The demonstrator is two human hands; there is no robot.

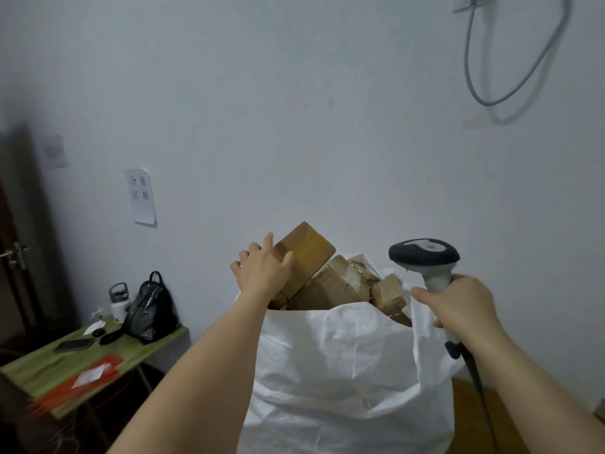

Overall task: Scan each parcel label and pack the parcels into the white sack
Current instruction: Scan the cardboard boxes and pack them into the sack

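A tall white sack [340, 365] stands in front of me, filled to its mouth with several brown cardboard parcels [343, 283]. The topmost parcel [309, 253] sticks up tilted above the sack's rim. My left hand [262, 270] holds its left side, fingers spread over the top and thumb on the front face. My right hand [465, 303] grips the handle of a grey and black barcode scanner [424, 253], whose head points left toward the parcels. Its cable hangs down on the right.
A green table [42, 368] at the left carries a black bag [152, 309], a white bottle [118, 303], a phone [73, 345] and orange envelopes [85, 381]. A paper sign [142, 196] hangs on the wall. A door is at far left.
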